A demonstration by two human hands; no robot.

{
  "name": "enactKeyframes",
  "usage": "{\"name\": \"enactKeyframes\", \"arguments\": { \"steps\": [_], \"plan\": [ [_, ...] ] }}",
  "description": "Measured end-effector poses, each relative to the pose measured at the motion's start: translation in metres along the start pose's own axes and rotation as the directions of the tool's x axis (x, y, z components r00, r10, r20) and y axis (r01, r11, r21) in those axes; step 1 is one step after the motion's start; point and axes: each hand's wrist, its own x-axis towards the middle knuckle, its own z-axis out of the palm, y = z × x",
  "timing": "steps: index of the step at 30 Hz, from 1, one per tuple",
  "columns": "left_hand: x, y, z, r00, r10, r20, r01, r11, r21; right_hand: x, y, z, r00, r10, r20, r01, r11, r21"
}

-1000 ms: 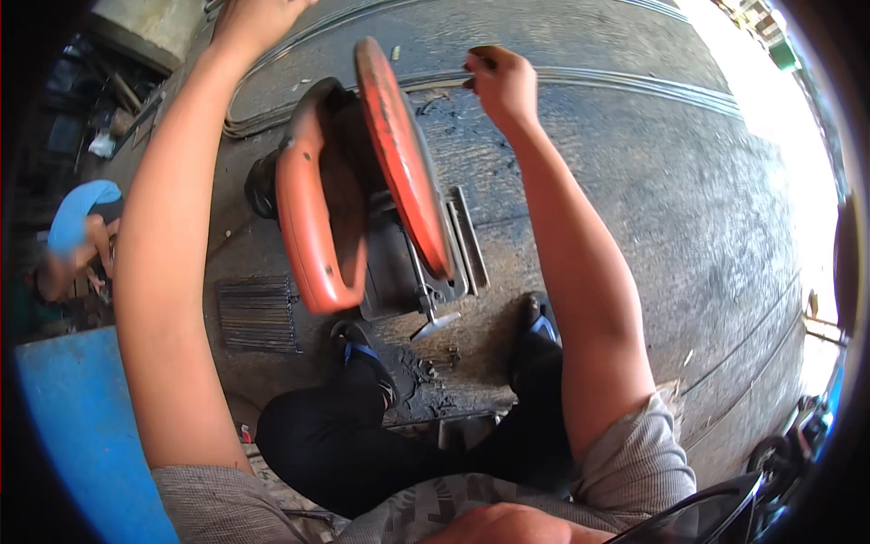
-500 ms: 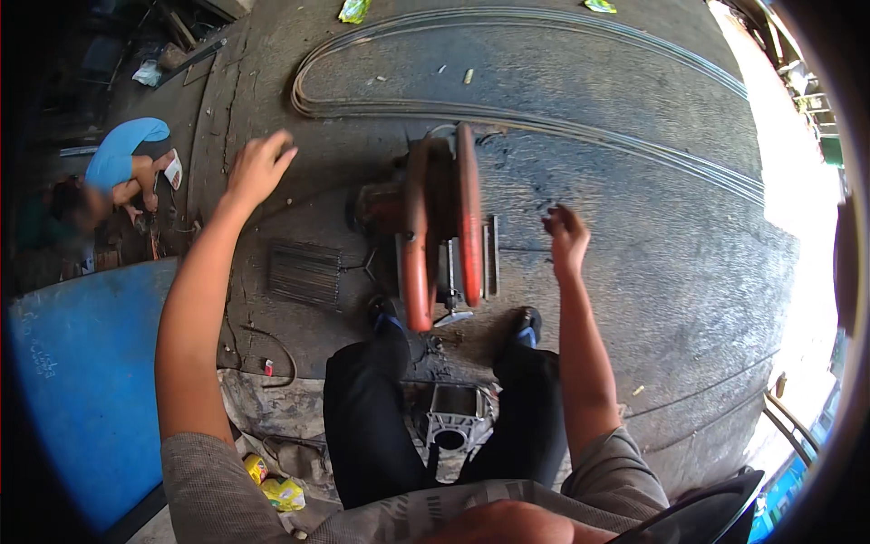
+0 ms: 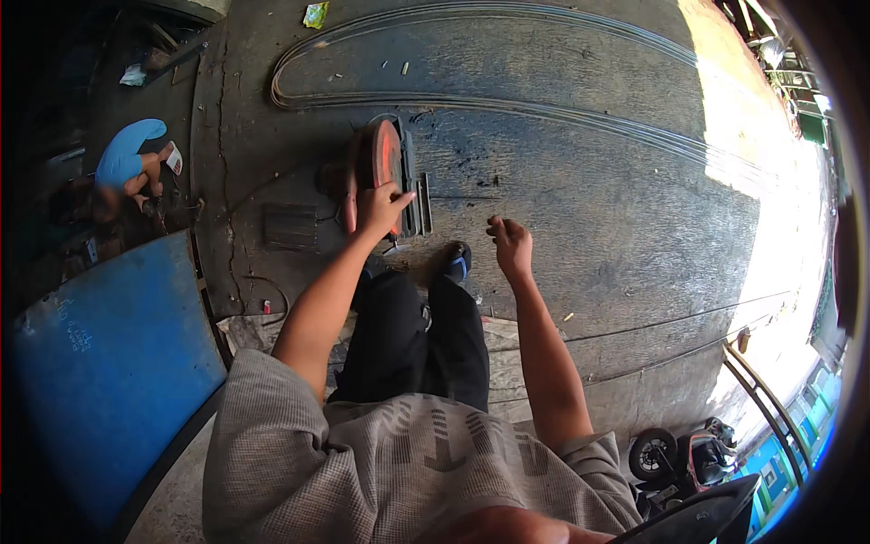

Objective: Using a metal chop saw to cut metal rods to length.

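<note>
The left hand (image 3: 379, 207) rests on top of the orange, round-guarded cut-off saw (image 3: 381, 168) that stands on the grey concrete floor (image 3: 580, 181) just ahead of the person's dark shoes (image 3: 458, 263), its fingers (image 3: 399, 198) laid loosely over the guard rather than clamped around it. The right hand (image 3: 512, 247) hangs free in the air to the right of the saw, fingers half curled and holding nothing. Long bent steel rods (image 3: 507, 107) lie on the floor beyond the saw, a blue metal sheet (image 3: 109, 354) lies at the left, and another person in a blue shirt (image 3: 136, 159) crouches at far left.
</note>
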Motion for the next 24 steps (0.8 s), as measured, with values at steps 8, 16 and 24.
{"name": "enactKeyframes", "arguments": {
  "steps": [8, 16, 24],
  "plan": [
    [0.085, 0.05, 0.044, 0.994, -0.1, 0.045, 0.103, 0.993, -0.057, 0.064, -0.073, -0.056, 0.993, -0.111, 0.043, 0.119, 0.957, -0.265],
    [0.19, -0.035, 0.104, 0.938, -0.328, -0.115, 0.289, 0.919, -0.269, 0.23, -0.109, -0.047, 0.966, -0.234, 0.105, 0.254, 0.812, -0.525],
    [0.388, -0.179, 0.234, 0.744, -0.667, 0.041, 0.555, 0.582, -0.594, 0.536, -0.015, 0.028, 0.974, -0.12, 0.191, 0.222, 0.665, -0.714]
  ]
}}
